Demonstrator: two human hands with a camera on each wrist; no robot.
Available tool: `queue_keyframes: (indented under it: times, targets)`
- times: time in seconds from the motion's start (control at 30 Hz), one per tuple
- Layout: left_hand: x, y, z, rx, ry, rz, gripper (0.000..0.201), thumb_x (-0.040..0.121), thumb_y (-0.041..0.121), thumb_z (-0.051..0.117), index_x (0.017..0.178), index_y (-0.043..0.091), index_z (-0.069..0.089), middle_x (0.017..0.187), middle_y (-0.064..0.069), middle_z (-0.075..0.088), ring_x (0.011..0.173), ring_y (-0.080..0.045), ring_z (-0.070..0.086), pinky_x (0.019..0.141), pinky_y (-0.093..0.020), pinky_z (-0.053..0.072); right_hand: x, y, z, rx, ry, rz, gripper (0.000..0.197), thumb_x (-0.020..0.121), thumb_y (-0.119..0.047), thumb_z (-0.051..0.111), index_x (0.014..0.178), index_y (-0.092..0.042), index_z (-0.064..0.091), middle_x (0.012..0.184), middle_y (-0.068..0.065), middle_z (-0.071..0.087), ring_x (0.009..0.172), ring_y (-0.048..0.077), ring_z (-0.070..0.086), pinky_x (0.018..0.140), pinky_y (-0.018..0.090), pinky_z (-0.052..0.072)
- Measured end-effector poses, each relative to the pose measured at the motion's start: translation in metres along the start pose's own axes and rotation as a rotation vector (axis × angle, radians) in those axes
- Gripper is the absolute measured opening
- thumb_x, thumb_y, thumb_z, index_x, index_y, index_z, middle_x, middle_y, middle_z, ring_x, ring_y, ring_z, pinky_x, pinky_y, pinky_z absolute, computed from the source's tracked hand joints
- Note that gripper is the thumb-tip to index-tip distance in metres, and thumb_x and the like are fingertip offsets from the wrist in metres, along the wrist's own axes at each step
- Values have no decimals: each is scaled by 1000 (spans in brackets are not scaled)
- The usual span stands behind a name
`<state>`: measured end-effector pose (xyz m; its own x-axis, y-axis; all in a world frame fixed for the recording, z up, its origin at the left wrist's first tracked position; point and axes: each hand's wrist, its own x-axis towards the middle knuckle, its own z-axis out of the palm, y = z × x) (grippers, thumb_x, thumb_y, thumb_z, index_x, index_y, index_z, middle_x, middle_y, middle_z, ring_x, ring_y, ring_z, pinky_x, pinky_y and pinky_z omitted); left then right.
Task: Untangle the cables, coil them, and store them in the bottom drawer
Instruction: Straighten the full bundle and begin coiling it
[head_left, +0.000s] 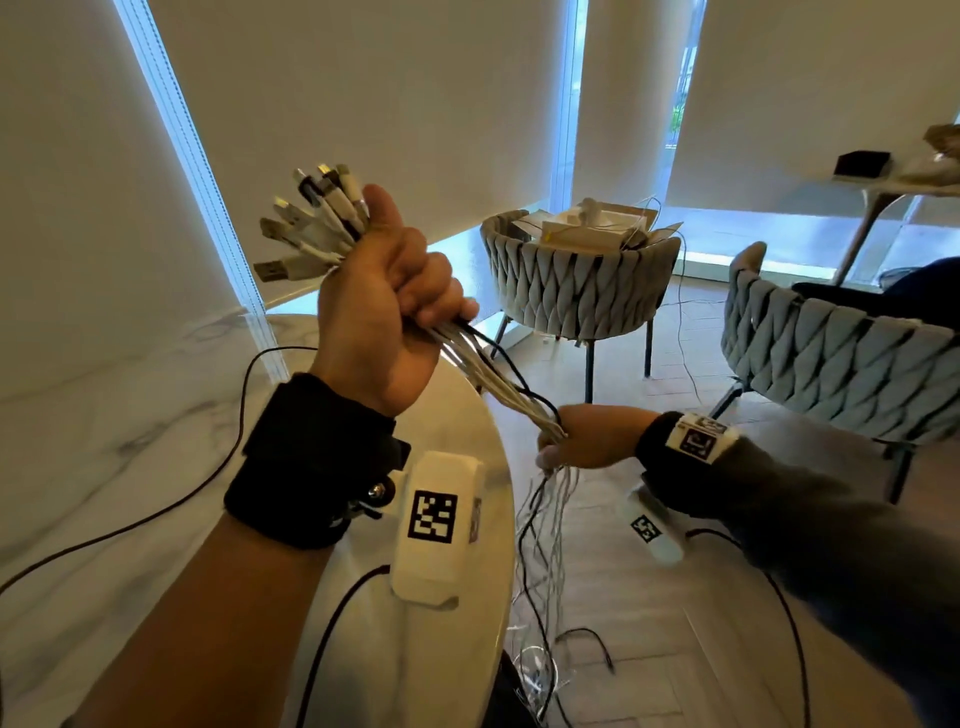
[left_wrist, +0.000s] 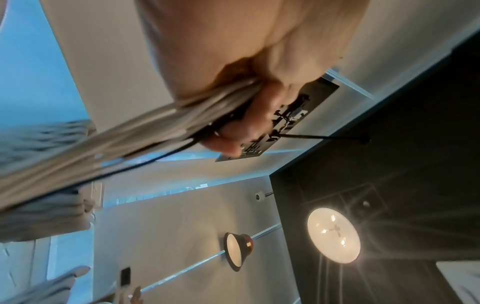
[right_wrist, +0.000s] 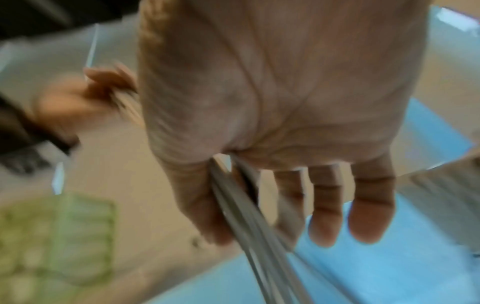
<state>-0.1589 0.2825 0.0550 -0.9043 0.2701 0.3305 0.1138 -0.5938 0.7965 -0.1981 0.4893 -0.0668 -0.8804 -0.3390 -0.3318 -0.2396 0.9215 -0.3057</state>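
A person's left hand (head_left: 382, 306), raised in a tight fist at about 10 o'clock in the head view, clamps a bundle of mostly white and grey charging cables (head_left: 498, 379) just below their plugs. The silver-tipped USB plugs (head_left: 306, 223) fan out above the thumb toward 11 o'clock. In the left wrist view the fingers (left_wrist: 249, 127) are curled round the strands, one of them black.

From the fist the cables run taut down toward 4 o'clock to the right hand (head_left: 587, 436), which is held lower, beside the table's edge. In the right wrist view the strands pass between thumb and forefinger while the other fingers (right_wrist: 324, 209) hang fairly straight and slightly apart; whether the thumb is pinching the cables cannot be told through the blur.

Below the right hand the loose ends (head_left: 545, 561) hang toward the wooden floor (head_left: 649, 623) at 6 o'clock.

Under the left forearm lies a round white marble table (head_left: 130, 415), crossed by a thin black wire (head_left: 171, 514). Both wrists wear black straps with white camera housings.

At 1 o'clock stands a grey woven-back chair (head_left: 576, 291) holding pale boxes (head_left: 587, 228), and a second grey woven chair (head_left: 841, 364) sits at 3 o'clock.
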Motion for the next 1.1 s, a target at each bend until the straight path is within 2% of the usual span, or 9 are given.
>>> queue_keyframes:
  times: [0.17,0.27,0.4,0.47,0.63,0.73,0.87,0.97,1.1]
  targets:
    - [-4,1,6,-16,-62,18,63,102,48,28,46,20,25,45,3,10,41,-12,15,49,-25,35,25,45,-15,36,59,172,28,95,-27,54,69,-17,57,63,-1,53,51,14,51,49,21,42]
    - [-4,1,5,-28,-82,38,63,103,47,27,46,20,25,46,2,9,42,-13,13,50,-26,36,38,62,-61,7,575,158,23,92,-9,52,72,-18,53,73,2,55,75,25,63,55,18,37]
    - [-3,5,2,-31,-75,46,64,103,45,27,44,20,26,45,2,10,40,-12,15,50,-26,37,31,69,-91,338,1417,0,10,94,-19,50,96,-12,57,103,8,53,87,19,50,72,23,45]
    - [-2,7,2,-23,-72,55,64,103,45,27,44,20,27,44,2,10,39,-12,15,50,-26,37,28,72,-82,153,1366,-51,13,94,-16,50,101,-7,57,113,16,47,92,18,45,72,16,41]
    - [2,-7,-4,60,-38,-37,60,100,44,36,46,21,23,41,5,15,41,-13,14,50,-26,33,20,68,-18,55,127,172,19,95,-13,49,81,-15,60,94,12,64,83,27,63,78,36,52]
    - [3,-21,-10,119,18,-125,58,99,41,43,50,20,21,44,4,13,42,-13,15,48,-26,33,10,54,7,-3,-186,213,14,83,-28,71,92,-18,69,86,0,67,71,13,60,68,25,51]
    - [6,-37,-20,200,72,-199,56,98,37,48,51,20,22,45,3,12,42,-14,14,49,-28,30,7,48,-7,25,-115,142,44,81,-26,75,122,-28,58,119,-1,58,96,12,57,82,25,48]
    - [6,-50,-20,256,102,-236,54,98,34,49,53,20,23,43,4,16,41,-14,14,51,-30,30,-5,19,-46,131,296,-100,25,94,-26,57,119,-22,59,114,2,63,92,7,60,78,16,50]
    - [4,-54,-13,321,128,-268,53,98,31,50,53,20,25,42,5,20,40,-13,16,52,-29,30,-40,-52,-93,645,671,-459,26,98,-32,48,120,-22,59,106,-5,64,99,8,64,86,27,55]
